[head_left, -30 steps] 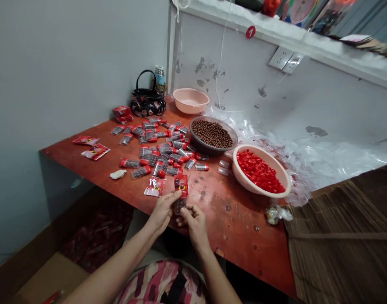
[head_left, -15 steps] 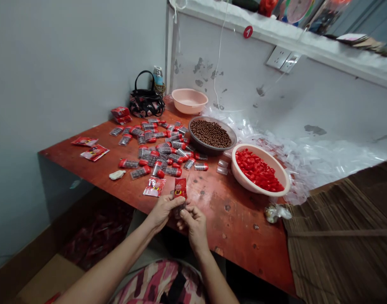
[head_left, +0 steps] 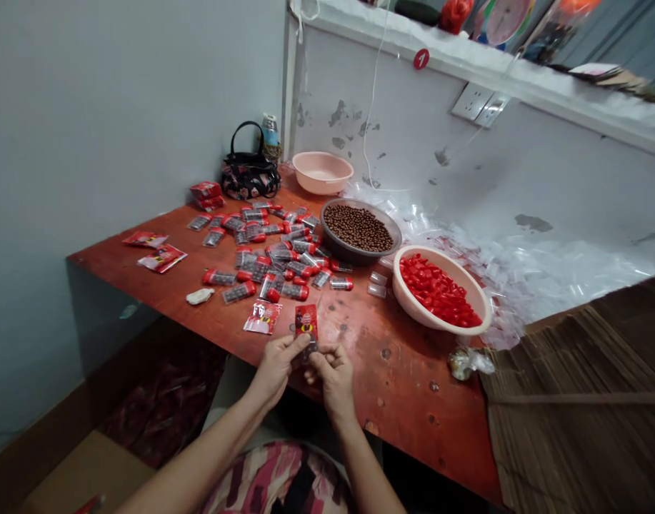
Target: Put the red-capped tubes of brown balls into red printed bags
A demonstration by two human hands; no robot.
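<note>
Okay, two flat packets (head_left: 163, 258) lie at the left of the frame. White scrap (head_left: 199, 296) near them, then capped tubes (head_left: 238, 291) scattered toward the centre. Lower centre, we hold a bead tube (head_left: 311, 345), the held packet (head_left: 306, 320) sticking up past its far end. Our left hand (head_left: 276, 364) pinches both, thumb on top; our right hand (head_left: 335, 373) pinches the tube's near end, other fingers curled. Centre-right: grey bowl (head_left: 353, 256), brown beads; pink bowl (head_left: 413, 304), red caps (head_left: 437, 291); clear pieces (head_left: 552, 271) at right.
</note>
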